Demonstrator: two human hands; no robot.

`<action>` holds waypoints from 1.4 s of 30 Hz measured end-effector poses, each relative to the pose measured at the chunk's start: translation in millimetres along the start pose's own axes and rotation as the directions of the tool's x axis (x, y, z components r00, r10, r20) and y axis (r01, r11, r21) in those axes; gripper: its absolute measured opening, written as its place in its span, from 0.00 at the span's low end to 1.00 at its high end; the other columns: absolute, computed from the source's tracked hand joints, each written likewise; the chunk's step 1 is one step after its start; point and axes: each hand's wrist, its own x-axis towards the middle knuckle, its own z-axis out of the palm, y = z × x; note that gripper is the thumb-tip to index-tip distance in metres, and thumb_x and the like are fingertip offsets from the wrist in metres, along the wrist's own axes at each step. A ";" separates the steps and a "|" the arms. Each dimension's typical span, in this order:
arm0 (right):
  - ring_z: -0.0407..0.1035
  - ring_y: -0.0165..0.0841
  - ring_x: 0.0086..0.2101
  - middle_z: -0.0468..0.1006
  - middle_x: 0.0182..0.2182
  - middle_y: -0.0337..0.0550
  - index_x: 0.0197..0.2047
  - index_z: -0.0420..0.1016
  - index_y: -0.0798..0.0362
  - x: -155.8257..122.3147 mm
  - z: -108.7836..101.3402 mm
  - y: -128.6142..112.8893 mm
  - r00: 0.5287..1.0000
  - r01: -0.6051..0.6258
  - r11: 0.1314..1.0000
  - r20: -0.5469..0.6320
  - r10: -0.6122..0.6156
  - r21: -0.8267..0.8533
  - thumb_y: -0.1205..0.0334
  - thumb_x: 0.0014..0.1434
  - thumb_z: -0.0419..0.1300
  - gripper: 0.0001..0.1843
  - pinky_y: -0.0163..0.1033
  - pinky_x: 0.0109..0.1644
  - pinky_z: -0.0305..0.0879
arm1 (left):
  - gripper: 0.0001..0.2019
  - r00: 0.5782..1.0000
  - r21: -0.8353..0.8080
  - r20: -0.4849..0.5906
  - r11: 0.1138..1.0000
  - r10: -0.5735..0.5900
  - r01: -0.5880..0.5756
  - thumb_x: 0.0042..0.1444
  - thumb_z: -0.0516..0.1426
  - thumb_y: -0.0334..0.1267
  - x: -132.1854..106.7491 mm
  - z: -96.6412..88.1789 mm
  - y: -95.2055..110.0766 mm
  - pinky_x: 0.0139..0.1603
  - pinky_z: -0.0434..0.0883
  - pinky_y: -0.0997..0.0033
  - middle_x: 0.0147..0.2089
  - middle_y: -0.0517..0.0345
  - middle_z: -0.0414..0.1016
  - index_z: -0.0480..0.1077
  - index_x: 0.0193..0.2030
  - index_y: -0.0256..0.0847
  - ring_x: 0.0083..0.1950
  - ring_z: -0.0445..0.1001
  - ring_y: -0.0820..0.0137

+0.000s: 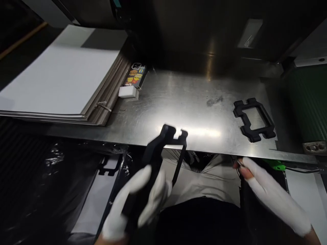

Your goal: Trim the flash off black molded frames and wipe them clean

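My left hand, in a white glove, grips a black plastic frame part and holds it upright at the near edge of the steel table. My right hand, also gloved with bare fingertips, is below the table edge on the right, its thumb and finger pinched together near a thin dark piece I cannot make out. A second black frame part lies flat on the table at the right.
A thick stack of white and grey sheets fills the table's left end, with a white block and a colourful phone case beside it. A black plastic bag hangs lower left. A green belt runs at the right.
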 end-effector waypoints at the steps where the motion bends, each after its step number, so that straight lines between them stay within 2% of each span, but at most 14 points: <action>1: 0.75 0.38 0.35 0.81 0.35 0.40 0.43 0.75 0.45 16.9 -1.3 -12.2 0.998 0.036 0.997 -0.053 -0.040 -0.064 0.40 0.79 0.49 0.22 0.40 0.40 0.71 | 0.30 0.998 -0.028 0.042 0.999 0.039 -0.038 0.77 0.48 0.58 22.7 3.7 12.4 0.26 0.60 0.69 0.10 0.69 0.50 0.66 0.26 0.43 0.13 0.49 0.75; 3: 0.74 0.36 0.33 0.80 0.33 0.38 0.45 0.75 0.46 54.2 7.0 -33.2 0.984 0.105 0.977 -0.119 -0.129 -0.185 0.51 0.80 0.51 0.16 0.38 0.37 0.68 | 0.28 0.993 -0.032 0.108 0.998 0.048 -0.045 0.78 0.50 0.51 67.7 9.9 31.5 0.24 0.58 0.71 0.10 0.69 0.49 0.65 0.25 0.42 0.12 0.49 0.76; 5: 0.75 0.37 0.35 0.83 0.39 0.42 0.55 0.77 0.49 86.4 25.0 -48.3 0.959 0.137 0.921 -0.185 -0.215 -0.364 0.58 0.80 0.53 0.12 0.39 0.39 0.68 | 0.29 0.992 0.000 0.128 1.000 0.022 -0.023 0.79 0.49 0.50 102.5 13.1 40.7 0.21 0.55 0.72 0.10 0.69 0.49 0.66 0.24 0.42 0.12 0.49 0.76; 8: 0.76 0.41 0.41 0.82 0.51 0.54 0.68 0.73 0.55 109.1 57.8 -60.3 0.933 0.191 0.788 -0.141 -0.331 -0.586 0.61 0.81 0.52 0.19 0.42 0.43 0.70 | 0.30 0.992 0.038 0.126 0.999 -0.012 0.007 0.80 0.48 0.52 125.7 12.8 39.7 0.20 0.55 0.74 0.11 0.68 0.50 0.65 0.24 0.41 0.12 0.49 0.76; 11: 0.76 0.42 0.41 0.80 0.50 0.57 0.66 0.75 0.56 105.4 83.0 -65.4 0.927 0.261 0.725 -0.044 -0.373 -0.637 0.63 0.82 0.44 0.23 0.44 0.43 0.72 | 0.29 0.991 0.062 0.128 0.998 -0.041 0.033 0.78 0.50 0.53 125.0 12.9 34.5 0.20 0.55 0.75 0.11 0.67 0.52 0.65 0.25 0.41 0.12 0.51 0.76; 13: 0.77 0.42 0.39 0.80 0.48 0.55 0.65 0.76 0.54 99.7 90.2 -67.4 0.928 0.283 0.725 -0.012 -0.373 -0.628 0.62 0.82 0.44 0.22 0.43 0.40 0.72 | 0.28 0.991 0.089 0.113 0.994 -0.069 0.059 0.77 0.52 0.54 121.2 15.9 33.3 0.20 0.55 0.75 0.11 0.66 0.54 0.66 0.26 0.41 0.13 0.53 0.75; 18: 0.77 0.43 0.36 0.81 0.48 0.56 0.72 0.72 0.53 101.4 81.4 -71.2 0.947 0.267 0.722 0.036 -0.318 -0.638 0.65 0.80 0.47 0.24 0.44 0.36 0.72 | 0.29 0.991 0.164 0.039 0.979 -0.125 0.117 0.76 0.53 0.58 119.5 25.2 33.7 0.20 0.54 0.74 0.11 0.65 0.55 0.66 0.25 0.42 0.14 0.53 0.75; 23: 0.78 0.43 0.36 0.81 0.46 0.55 0.69 0.75 0.54 108.9 69.2 -74.4 0.955 0.247 0.757 0.018 -0.297 -0.604 0.62 0.81 0.47 0.23 0.43 0.36 0.71 | 0.29 0.991 0.198 -0.007 0.971 -0.135 0.133 0.75 0.53 0.59 119.9 29.0 32.7 0.19 0.52 0.73 0.11 0.65 0.54 0.65 0.25 0.43 0.15 0.53 0.74; 30: 0.78 0.40 0.40 0.80 0.50 0.56 0.68 0.73 0.55 109.3 51.7 -63.0 0.964 -0.007 0.786 -0.213 -0.159 -0.618 0.62 0.82 0.43 0.23 0.40 0.39 0.70 | 0.29 0.992 0.181 0.008 0.976 -0.126 0.123 0.76 0.52 0.58 118.2 30.6 33.1 0.19 0.52 0.74 0.11 0.65 0.54 0.65 0.25 0.42 0.15 0.52 0.74; 33: 0.78 0.40 0.41 0.79 0.51 0.55 0.66 0.74 0.55 114.6 46.5 -59.7 0.956 -0.045 0.773 -0.251 -0.151 -0.633 0.61 0.82 0.42 0.23 0.41 0.38 0.69 | 0.29 0.992 0.136 0.035 0.984 -0.123 0.117 0.75 0.53 0.58 118.4 27.3 32.0 0.18 0.50 0.74 0.11 0.65 0.54 0.65 0.25 0.42 0.14 0.52 0.74; 36: 0.77 0.44 0.43 0.79 0.51 0.60 0.61 0.77 0.58 121.9 43.6 -61.9 0.944 -0.066 0.772 -0.291 -0.157 -0.632 0.62 0.81 0.44 0.22 0.45 0.41 0.72 | 0.29 0.996 0.056 0.062 0.997 -0.058 0.054 0.76 0.54 0.55 113.0 24.3 30.5 0.20 0.54 0.74 0.11 0.67 0.53 0.65 0.25 0.42 0.13 0.51 0.76; 39: 0.75 0.49 0.51 0.78 0.54 0.61 0.63 0.77 0.59 122.6 45.1 -66.8 0.912 0.022 0.813 -0.321 -0.254 -0.582 0.63 0.79 0.49 0.20 0.53 0.55 0.73 | 0.29 0.993 -0.065 0.115 0.997 0.040 -0.033 0.77 0.52 0.53 100.6 22.2 28.1 0.22 0.55 0.73 0.09 0.70 0.46 0.59 0.23 0.43 0.11 0.47 0.77; 41: 0.73 0.48 0.55 0.79 0.55 0.57 0.70 0.72 0.57 118.6 52.7 -69.3 0.874 0.189 0.916 -0.365 -0.321 -0.353 0.62 0.79 0.50 0.22 0.56 0.63 0.70 | 0.29 0.982 -0.159 0.150 0.983 0.113 -0.089 0.77 0.50 0.51 90.9 21.3 24.9 0.20 0.54 0.72 0.08 0.71 0.41 0.52 0.22 0.45 0.10 0.44 0.77; 42: 0.74 0.46 0.54 0.81 0.54 0.55 0.73 0.69 0.55 116.3 58.9 -70.0 0.874 0.294 0.945 -0.360 -0.325 -0.141 0.61 0.79 0.50 0.24 0.55 0.64 0.70 | 0.29 0.975 -0.205 0.160 0.972 0.154 -0.119 0.77 0.49 0.50 86.4 21.2 22.6 0.19 0.53 0.72 0.08 0.72 0.39 0.49 0.22 0.46 0.09 0.43 0.77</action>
